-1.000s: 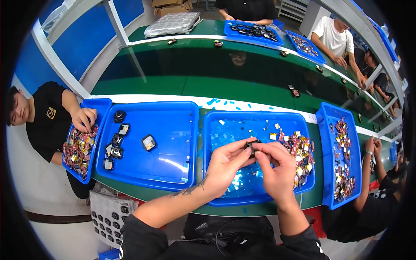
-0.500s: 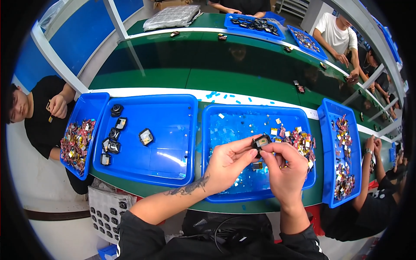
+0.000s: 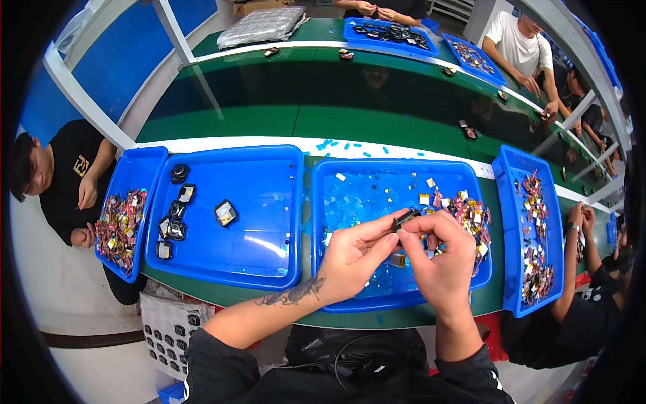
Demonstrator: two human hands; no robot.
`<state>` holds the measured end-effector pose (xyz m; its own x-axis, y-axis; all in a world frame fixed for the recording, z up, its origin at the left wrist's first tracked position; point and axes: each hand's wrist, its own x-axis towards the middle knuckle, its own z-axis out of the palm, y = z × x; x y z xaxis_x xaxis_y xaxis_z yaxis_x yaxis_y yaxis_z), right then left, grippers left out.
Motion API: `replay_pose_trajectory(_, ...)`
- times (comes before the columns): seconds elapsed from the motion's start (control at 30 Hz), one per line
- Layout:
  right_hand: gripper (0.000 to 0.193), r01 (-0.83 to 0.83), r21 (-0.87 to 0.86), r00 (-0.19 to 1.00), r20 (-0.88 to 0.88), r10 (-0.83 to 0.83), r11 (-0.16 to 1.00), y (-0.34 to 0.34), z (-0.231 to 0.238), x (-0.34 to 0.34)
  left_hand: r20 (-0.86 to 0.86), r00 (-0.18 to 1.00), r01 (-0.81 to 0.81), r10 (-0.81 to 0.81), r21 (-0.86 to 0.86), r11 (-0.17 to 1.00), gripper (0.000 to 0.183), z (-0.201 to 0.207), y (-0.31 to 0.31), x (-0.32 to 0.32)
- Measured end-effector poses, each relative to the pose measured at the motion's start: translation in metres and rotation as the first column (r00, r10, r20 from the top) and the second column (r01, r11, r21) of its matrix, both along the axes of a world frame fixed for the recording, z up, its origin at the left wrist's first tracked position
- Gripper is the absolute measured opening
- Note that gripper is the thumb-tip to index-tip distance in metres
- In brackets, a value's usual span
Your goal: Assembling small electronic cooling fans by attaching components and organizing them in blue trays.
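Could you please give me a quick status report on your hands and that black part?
Left hand, right hand: both on the black part. Part held above blue tray. Fingers partly hiding it.

The left forearm (image 3: 262,311) slants up to the right, a dark tattoo (image 3: 293,293) near its wrist; the right forearm (image 3: 459,337) stands nearly upright; the left hand (image 3: 354,254) reaches toward the right hand (image 3: 439,262), fingertips close together; each is closed in a pinch, the right index finger bent.

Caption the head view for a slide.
Left hand and right hand hold a small black housing over a blue tray of loose components.
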<state>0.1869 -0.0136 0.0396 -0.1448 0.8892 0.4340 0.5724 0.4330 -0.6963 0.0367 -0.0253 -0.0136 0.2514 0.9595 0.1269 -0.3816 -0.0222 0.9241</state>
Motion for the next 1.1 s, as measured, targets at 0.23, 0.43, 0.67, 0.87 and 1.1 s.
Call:
replay_pose_trajectory(0.23, 0.022, 0.03, 0.076, 0.99, -0.138, -0.019, 0.997, 0.003, -0.008, 0.004, 0.069, 0.996, 0.066, -0.064, -0.031, 0.997, 0.04, 0.005, 0.002, -0.006)
replay_pose_trajectory(0.43, 0.027, -0.292, -0.384, 0.818, -0.575, 0.021, 0.876, -0.015, -0.019, 0.024, 0.22, 0.968, -0.112, 0.121, -0.051, 0.992, 0.039, 0.018, 0.005, -0.001)
replay_pose_trajectory(0.67, 0.015, -0.292, -0.352, 0.793, -0.609, 0.019, 0.889, -0.016, -0.013, 0.023, -0.418, 0.837, -0.071, 0.353, 0.556, 0.828, 0.034, 0.017, 0.009, -0.01)
replay_pose_trajectory(0.87, 0.006, -0.273, -0.32, 0.832, -0.552, 0.055, 0.907, -0.018, -0.012, 0.033, -0.415, 0.811, -0.068, 0.413, 0.635, 0.77, 0.027, 0.014, 0.009, -0.007)
replay_pose_trajectory(1.1, 0.004, -0.155, -0.131, 0.98, -0.149, 0.135, 0.979, -0.014, -0.015, 0.034, -0.457, 0.885, 0.004, 0.091, 0.202, 0.979, 0.021, 0.017, 0.004, -0.012)
